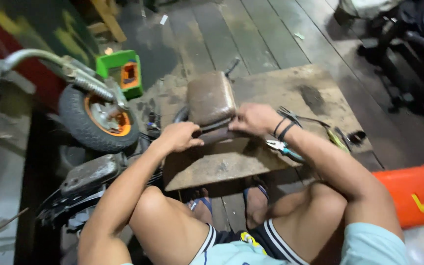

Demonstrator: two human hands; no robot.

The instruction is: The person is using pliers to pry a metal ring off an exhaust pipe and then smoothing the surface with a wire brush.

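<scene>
Two hands, left hand (180, 136) and right hand (255, 119), fingers curled gripping one worn brown padded seat (211, 100) on one dirty wooden board (290, 93); one teal-handled pliers (283, 147) beside, one orange-rimmed rubber wheel (96, 118) left

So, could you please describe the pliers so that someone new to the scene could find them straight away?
Start at the wooden board lying on the plank floor in front of the seated person. Follow the right hand back to the wrist with its black bands; the pliers lie on the board just beneath that forearm. Their blue-green handles set them apart from the dark metal tools nearby.
</scene>
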